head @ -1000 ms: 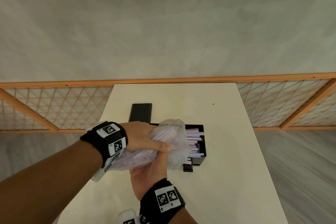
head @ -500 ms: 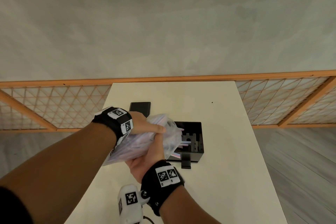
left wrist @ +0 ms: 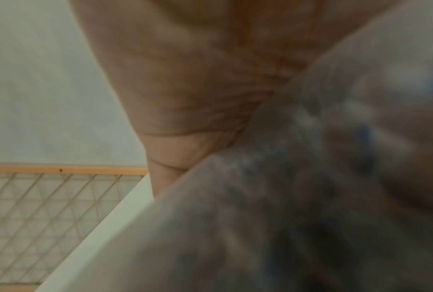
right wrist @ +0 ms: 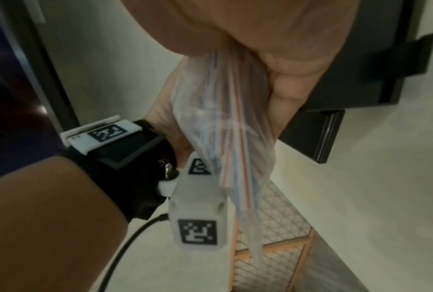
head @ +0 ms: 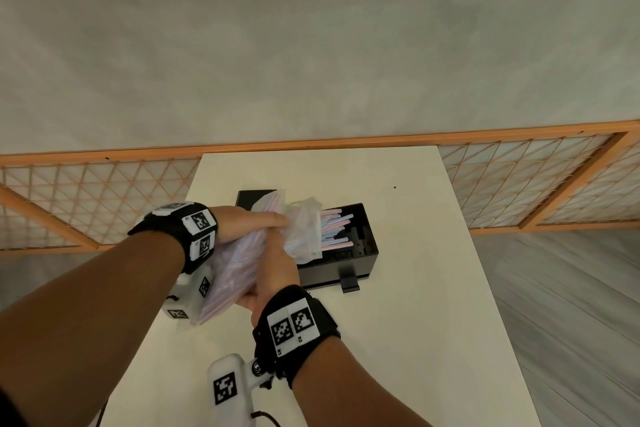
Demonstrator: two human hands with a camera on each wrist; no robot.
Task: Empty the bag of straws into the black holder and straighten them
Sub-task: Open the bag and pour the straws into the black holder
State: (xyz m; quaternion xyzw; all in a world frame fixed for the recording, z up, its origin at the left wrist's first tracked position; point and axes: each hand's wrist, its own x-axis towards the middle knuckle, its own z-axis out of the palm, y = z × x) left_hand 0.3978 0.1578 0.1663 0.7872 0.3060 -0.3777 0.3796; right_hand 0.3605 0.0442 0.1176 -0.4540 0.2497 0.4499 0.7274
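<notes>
A clear plastic bag of straws [head: 239, 263] is tilted with its mouth over the black holder [head: 349, 246]. My left hand [head: 256, 220] grips the bag from above near its mouth. My right hand [head: 273, 263] grips it from below at the middle. Several pink, blue and white straws [head: 334, 225] stick out of the bag's mouth into the open holder. The right wrist view shows the bag [right wrist: 225, 138] with striped straws hanging below my palm, beside the holder's side [right wrist: 360, 65]. The left wrist view is blurred, filled by my palm and the bag [left wrist: 285, 197].
The holder stands on a white table [head: 415, 322]. A black lid [head: 252, 198] lies flat behind the bag at the holder's left. A wooden lattice screen [head: 90, 198] runs behind and beside the table. The holder has a small black tab [head: 349, 282] on its front.
The bag's mouth moved back over the holder and straws now poke out into it; half a second ago the holder's inside showed almost bare. Both hands kept their hold.
</notes>
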